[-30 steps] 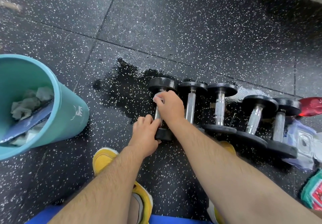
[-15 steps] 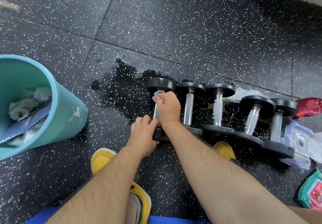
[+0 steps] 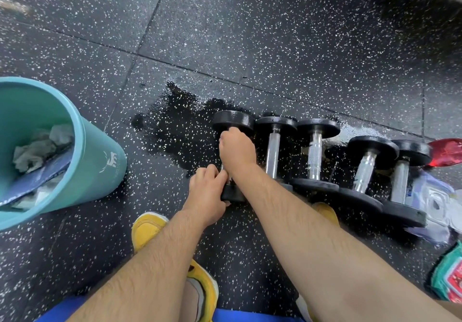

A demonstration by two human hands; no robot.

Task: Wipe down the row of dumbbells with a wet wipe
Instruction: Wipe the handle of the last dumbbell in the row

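Several black dumbbells with chrome handles lie side by side on the speckled rubber floor. My right hand (image 3: 237,150) curls round the handle of the leftmost dumbbell (image 3: 232,119), right up against its far head. The wet wipe lies under its fingers and is hidden. My left hand (image 3: 206,191) grips the same dumbbell at the near end of the handle, by its near head. The other dumbbells (image 3: 315,156) lie untouched to the right.
A teal bin (image 3: 100,151) holding used wipes stands at the left. A wet patch (image 3: 175,126) darkens the floor left of the row. A wipes pack (image 3: 435,204), a red wrapper (image 3: 447,151) and a green packet (image 3: 450,276) lie at the right. My yellow shoe (image 3: 147,229) is below.
My right hand has slid up the handle from its middle to the far head. The white corner of the wipe no longer shows. My left hand has kept its grip.
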